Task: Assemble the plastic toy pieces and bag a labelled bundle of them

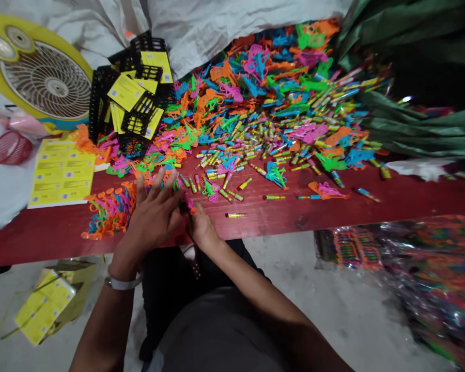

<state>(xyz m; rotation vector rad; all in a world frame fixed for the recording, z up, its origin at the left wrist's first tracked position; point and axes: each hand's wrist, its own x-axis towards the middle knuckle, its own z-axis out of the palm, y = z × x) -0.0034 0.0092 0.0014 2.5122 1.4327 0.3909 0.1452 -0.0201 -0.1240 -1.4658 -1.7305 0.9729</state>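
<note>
My left hand [155, 214] lies stretched out, fingers apart, over small colourful plastic toys at the table's front. Beside its wrist edge stands a tight row of such toys [110, 211] in orange, green, blue and pink. My right hand [204, 227] is closed at the table edge, its thumb and fingers against a pink and orange plastic toy [189, 202]. What lies under my left palm is hidden. Near my right hand are several small tubes with yellow labels [235, 215] and a green and pink toy [210, 190].
A big heap of plastic toys [256, 67] and tubes covers the back of the red table [263, 227]. At left are a yellow fan [58, 85], black plastic racks [96, 103], yellow label sheets [62, 173] and a red basket [10, 148]. Bagged toys [430, 268] lie right.
</note>
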